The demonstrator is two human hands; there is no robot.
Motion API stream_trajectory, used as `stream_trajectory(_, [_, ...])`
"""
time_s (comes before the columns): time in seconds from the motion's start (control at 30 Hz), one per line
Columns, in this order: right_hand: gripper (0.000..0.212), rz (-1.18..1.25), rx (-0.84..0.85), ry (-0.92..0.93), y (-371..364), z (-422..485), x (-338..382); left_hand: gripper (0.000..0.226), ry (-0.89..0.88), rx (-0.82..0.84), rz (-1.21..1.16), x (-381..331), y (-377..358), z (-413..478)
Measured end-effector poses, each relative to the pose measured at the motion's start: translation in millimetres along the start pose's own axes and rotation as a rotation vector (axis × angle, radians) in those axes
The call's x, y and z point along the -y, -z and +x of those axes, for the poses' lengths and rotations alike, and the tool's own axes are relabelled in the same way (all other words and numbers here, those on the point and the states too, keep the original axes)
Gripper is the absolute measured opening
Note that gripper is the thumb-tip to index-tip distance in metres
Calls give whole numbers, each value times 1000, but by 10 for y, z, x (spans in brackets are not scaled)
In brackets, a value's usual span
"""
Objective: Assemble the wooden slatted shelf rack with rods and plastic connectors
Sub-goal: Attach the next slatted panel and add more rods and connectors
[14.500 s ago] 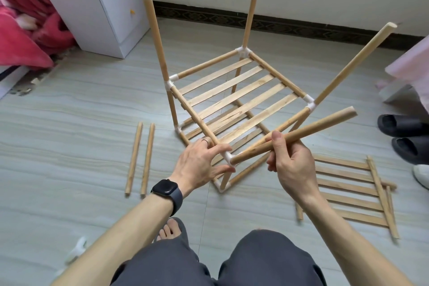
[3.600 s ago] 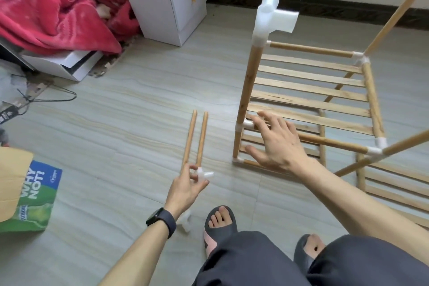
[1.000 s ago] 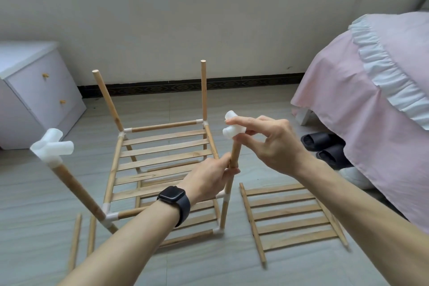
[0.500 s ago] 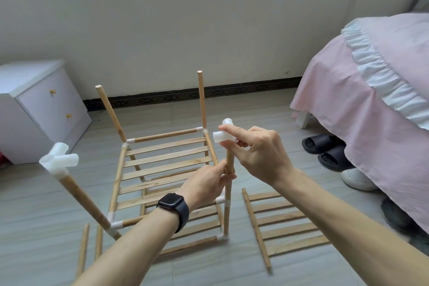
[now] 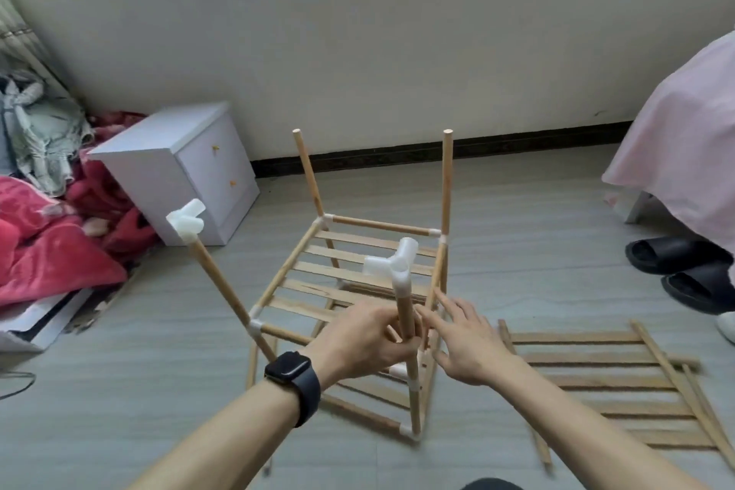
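Wooden rod gripped in my left hand, fingers curled round it, axis near upright; white connector caps its top. My right hand just beside, fingers slack, holding nothing. Rack stands beyond. Loose panel lies rightward on floor, nearer right hand, probably next.

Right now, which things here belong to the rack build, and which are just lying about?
Job: rack frame; rod gripped by the left hand; white connector on top of it; second connector at the left; spare slatted panel on the floor.
Lying about: white nightstand; red blanket; black slippers; pink bedspread.
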State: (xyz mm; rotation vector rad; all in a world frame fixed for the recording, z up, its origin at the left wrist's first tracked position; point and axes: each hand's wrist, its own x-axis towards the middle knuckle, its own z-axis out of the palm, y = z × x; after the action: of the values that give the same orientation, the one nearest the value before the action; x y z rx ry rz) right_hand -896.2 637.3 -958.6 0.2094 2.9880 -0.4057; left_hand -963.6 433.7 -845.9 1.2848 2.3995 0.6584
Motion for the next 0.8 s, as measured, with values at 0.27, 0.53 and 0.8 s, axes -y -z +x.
stream_trajectory(0.27, [41, -326, -182, 297, -151, 527, 553, 10, 211, -274, -275, 751, 293, -839])
stream_trajectory(0.53, [25, -75, -237, 373, -406, 432, 937, 9, 446, -615, -197, 1386, 514, -1166])
stream_trajectory(0.8, [35, -116, -283, 308, -520, 549, 1013, 6, 543, -814, -139, 1566, 506, -859])
